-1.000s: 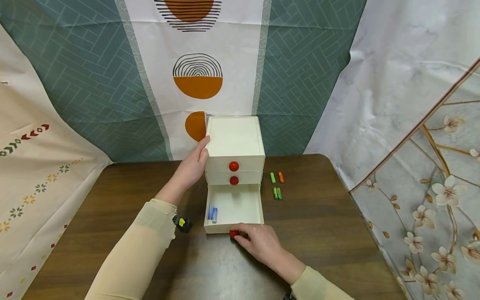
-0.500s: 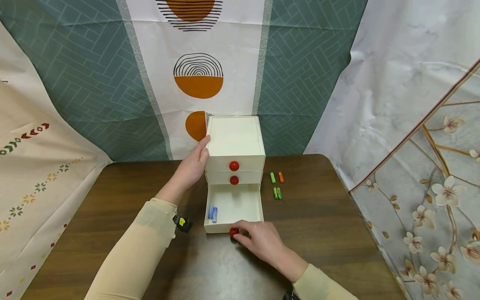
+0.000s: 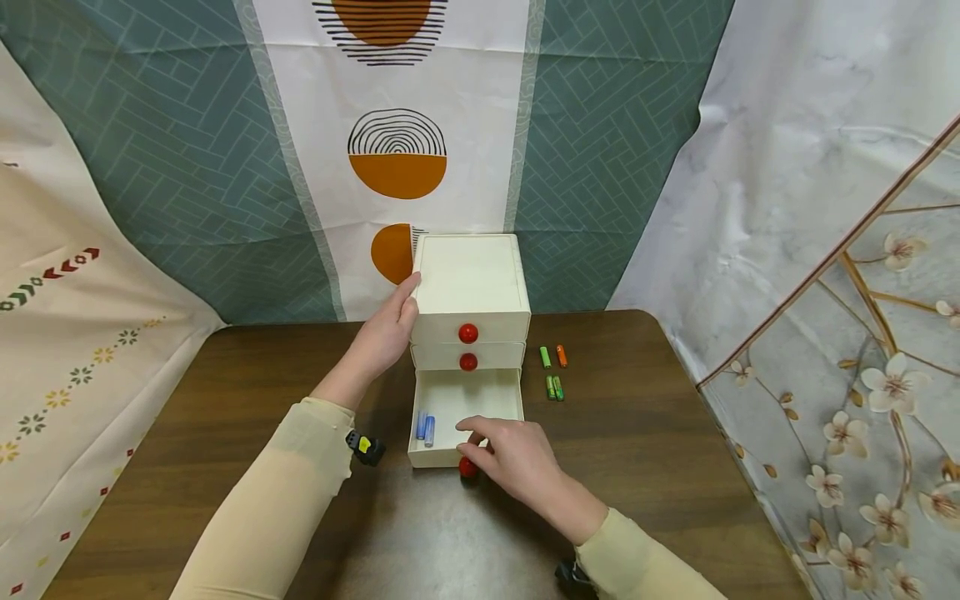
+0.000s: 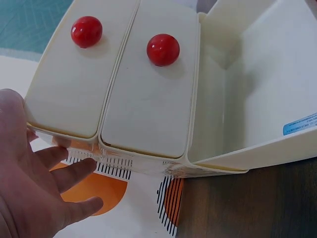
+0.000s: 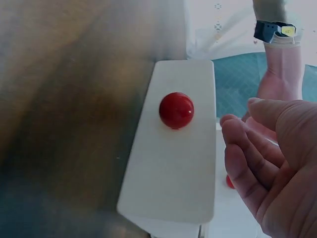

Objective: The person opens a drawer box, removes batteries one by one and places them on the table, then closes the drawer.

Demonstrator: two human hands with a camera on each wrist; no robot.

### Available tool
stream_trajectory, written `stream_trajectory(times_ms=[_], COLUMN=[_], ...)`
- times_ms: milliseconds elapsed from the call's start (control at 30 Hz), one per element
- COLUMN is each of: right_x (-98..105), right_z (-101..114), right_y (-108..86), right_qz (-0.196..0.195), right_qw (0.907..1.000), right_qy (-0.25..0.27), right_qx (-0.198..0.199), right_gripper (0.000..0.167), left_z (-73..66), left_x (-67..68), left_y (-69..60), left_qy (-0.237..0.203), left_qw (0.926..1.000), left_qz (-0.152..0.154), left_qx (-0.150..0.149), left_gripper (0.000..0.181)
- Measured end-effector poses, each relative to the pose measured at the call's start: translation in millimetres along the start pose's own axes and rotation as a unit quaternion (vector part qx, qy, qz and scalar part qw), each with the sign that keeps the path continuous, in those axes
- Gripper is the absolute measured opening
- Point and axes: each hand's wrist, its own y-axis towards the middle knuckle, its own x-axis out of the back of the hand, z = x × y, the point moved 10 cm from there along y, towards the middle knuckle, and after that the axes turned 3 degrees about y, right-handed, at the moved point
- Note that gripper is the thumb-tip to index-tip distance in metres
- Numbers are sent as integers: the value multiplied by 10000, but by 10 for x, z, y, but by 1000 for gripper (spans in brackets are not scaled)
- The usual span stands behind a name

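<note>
A white cabinet (image 3: pixel 471 273) of three stacked drawers stands at the table's back. Its bottom drawer (image 3: pixel 472 392) is pulled out and holds two blue batteries (image 3: pixel 429 431) at the left. My left hand (image 3: pixel 381 340) rests against the cabinet's left side; in the left wrist view its fingers are fairly straight. Over the bottom drawer's front hovers my right hand (image 3: pixel 521 457), thumb and forefinger parted with nothing between them. Just below is that drawer's red knob (image 3: pixel 468 468), seen apart from the fingers in the right wrist view.
Right of the cabinet, a light green battery (image 3: pixel 545 357), an orange battery (image 3: pixel 562 356) and a pair of green batteries (image 3: pixel 555 387) lie on the brown table (image 3: pixel 622 450). The upper two drawers are closed, each with a red knob (image 4: pixel 163 49). Patterned cloth (image 3: pixel 600 150) hangs behind.
My right hand has let go of the bottom drawer's red knob and risen slightly forward over the drawer's front edge. The left hand and the drawer have not moved.
</note>
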Motion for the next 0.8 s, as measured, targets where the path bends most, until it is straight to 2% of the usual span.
stream_trajectory(times_ms=[267, 800], right_x=[-58, -457], right_z=[7, -94], right_y=[234, 583], right_qz=[103, 869], right_qw=[9997, 9948], right_qy=[-214, -459], right_qx=[-50, -273], right_gripper=[23, 30], left_z=[-5, -15], left_x=[9, 29], left_y=[-4, 2], left_qy=[23, 51], left_qw=[10000, 9999], left_qz=[-39, -79], left_qx=[-33, -132], left_gripper=[64, 63])
